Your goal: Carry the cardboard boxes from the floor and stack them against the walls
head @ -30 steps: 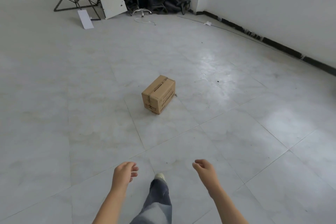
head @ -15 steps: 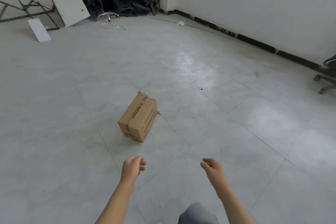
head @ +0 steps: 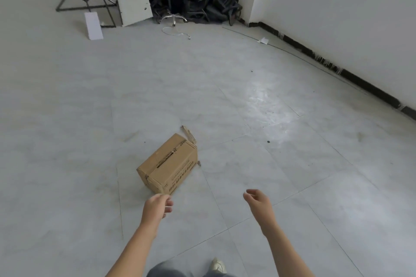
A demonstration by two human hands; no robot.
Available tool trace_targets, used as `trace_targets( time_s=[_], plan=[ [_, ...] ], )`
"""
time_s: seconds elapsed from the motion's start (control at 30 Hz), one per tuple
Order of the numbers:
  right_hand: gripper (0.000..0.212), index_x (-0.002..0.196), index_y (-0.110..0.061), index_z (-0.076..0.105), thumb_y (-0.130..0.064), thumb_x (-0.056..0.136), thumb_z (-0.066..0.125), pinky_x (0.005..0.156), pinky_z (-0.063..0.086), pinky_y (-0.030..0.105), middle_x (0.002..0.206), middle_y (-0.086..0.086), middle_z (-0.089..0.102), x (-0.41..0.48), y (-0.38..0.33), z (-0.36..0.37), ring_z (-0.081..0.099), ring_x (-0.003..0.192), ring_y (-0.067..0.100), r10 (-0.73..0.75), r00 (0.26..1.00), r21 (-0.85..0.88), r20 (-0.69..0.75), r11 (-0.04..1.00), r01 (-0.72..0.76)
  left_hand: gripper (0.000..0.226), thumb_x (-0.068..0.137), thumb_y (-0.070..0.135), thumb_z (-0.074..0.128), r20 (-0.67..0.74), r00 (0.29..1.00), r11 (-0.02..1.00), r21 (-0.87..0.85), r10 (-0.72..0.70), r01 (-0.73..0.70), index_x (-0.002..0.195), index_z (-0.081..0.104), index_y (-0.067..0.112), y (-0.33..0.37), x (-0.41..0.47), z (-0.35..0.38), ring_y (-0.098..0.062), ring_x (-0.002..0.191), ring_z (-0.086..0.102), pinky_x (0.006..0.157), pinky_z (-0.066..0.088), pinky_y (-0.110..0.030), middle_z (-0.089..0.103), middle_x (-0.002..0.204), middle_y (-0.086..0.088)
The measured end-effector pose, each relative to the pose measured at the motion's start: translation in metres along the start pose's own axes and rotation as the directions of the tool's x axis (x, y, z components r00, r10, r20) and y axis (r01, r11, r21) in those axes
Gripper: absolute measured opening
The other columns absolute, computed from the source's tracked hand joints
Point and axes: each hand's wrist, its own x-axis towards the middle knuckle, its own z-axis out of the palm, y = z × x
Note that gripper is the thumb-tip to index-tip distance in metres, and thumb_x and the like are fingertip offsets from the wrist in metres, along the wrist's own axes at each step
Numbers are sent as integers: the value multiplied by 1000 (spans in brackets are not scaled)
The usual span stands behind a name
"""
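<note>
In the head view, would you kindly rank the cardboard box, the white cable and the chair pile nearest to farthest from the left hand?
1. cardboard box, just ahead of the left hand.
2. white cable, far across the floor.
3. chair pile, behind it in the corner.

A cardboard box point(head: 167, 165) is seen lying on the grey tiled floor point(head: 292, 164) at eleven o'clock; chairs point(head: 195, 0) are heaped at twelve o'clock.

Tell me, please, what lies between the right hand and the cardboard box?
Only bare floor tiles between the right hand and the cardboard box, as the head view shows.
</note>
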Motion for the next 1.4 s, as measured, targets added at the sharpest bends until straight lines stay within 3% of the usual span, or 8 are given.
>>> trace_targets(
  time_s=[0.3, 0.5, 0.83, 1.03, 1.17, 1.33, 1.4],
  plan=[
    [35, 123, -4, 54, -17, 91, 53, 79, 38, 25, 102, 4, 58, 127, -81, 32, 53, 93, 17, -54, 967, -204, 249, 973, 106, 19, 91, 8, 50, -170, 983, 997, -41, -71, 65, 75, 60, 5, 37, 63, 11, -23, 69, 56, 62, 39, -29, 63, 77, -11],
    [36, 125, -5, 53, -19, 91, 52, 84, 42, 27, 108, 6, 59, 204, -131, 90, 52, 96, 17, -12, 930, -340, 367, 929, 146, 22, 90, 5, 49, -305, 939, 981, -156, -156, 112, 69, 57, 6, 58, 147, -17, -22, 63, 54, 57, 35, -27, 60, 73, -12],
    [32, 118, -3, 56, -19, 91, 53, 80, 39, 24, 114, 9, 59, 312, -185, 147, 49, 93, 17, 84, 900, -487, 429, 860, 152, 23, 89, 3, 46, -375, 879, 948, -232, -295, 219, 68, 53, 5, 98, 249, -32, -22, 60, 49, 54, 31, -26, 56, 72, -13],
    [34, 122, -4, 53, -15, 89, 53, 76, 36, 23, 76, -5, 54, 416, -167, 205, 49, 87, 17, 115, 876, -526, 468, 833, 172, 22, 89, 3, 45, -428, 830, 927, -270, -358, 260, 68, 45, 7, 62, 344, -10, -21, 61, 35, 55, 27, -28, 41, 68, -9],
    [42, 129, -6, 48, -16, 89, 52, 76, 37, 24, 118, 9, 58, 497, -120, 263, 48, 90, 17, 116, 859, -562, 498, 797, 219, 31, 92, 8, 47, -461, 796, 913, -300, -393, 277, 65, 36, 15, -3, 429, 11, -19, 67, 32, 55, 22, -30, 34, 68, -2],
    [56, 141, -8, 33, -15, 89, 53, 82, 41, 28, 137, 13, 44, 587, -41, 338, 50, 107, 24, 135, 854, -589, 502, 777, 224, 36, 91, 9, 52, -504, 740, 891, -330, -446, 313, 61, 33, 16, -91, 521, 25, -17, 61, 32, 59, 25, -31, 33, 65, -2],
    [65, 145, -10, 24, -17, 88, 54, 92, 43, 35, 144, 14, 36, 613, -10, 362, 45, 121, 28, 139, 851, -606, 507, 759, 238, 26, 90, 11, 55, -475, 726, 862, -370, -497, 348, 68, 42, 11, -120, 548, 28, -23, 74, 42, 67, 32, -32, 41, 71, -6]
  ],
)
